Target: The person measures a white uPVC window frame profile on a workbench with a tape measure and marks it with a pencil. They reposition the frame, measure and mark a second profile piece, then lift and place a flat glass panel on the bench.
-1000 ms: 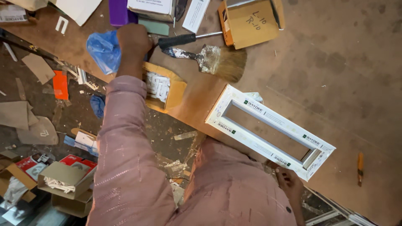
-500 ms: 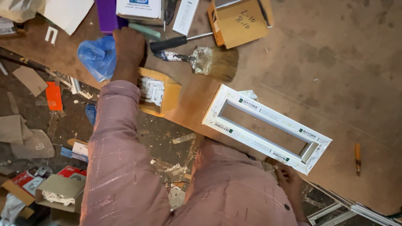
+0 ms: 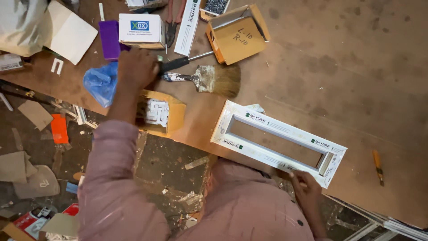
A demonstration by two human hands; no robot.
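Across a wide brown tabletop (image 3: 334, 80), seen from above, a person in a pink long-sleeved top leans over scattered workshop things. Largest is a long white frame (image 3: 267, 156), a rectangle with an open middle, lying flat at a slant near the table's near edge. The right hand (image 3: 305, 189) rests at its near right corner, fingers bent onto the rail as if steadying it; whether it truly grips cannot be told. Further off stands an open cardboard box (image 3: 238, 38), with a white box (image 3: 141, 29) to its left and a smaller open carton of white plastic parts (image 3: 160, 114) at the near edge. A crumpled blue bag (image 3: 100, 82) lies left of that carton. Between the boxes lies a paint-crusted brush (image 3: 214, 79), bristles pointing right. Just above the brush lies a screwdriver (image 3: 176, 64) with a black handle. The left hand (image 3: 136, 69) is stretched out with its fingers curled at the end of that handle, though the back of the hand hides whether it has closed on it. Judging from this, the step in hand is taking up the screwdriver while the frame is held; lifting it cleanly would call for a firm grip on the handle and clearing the brush beside it.
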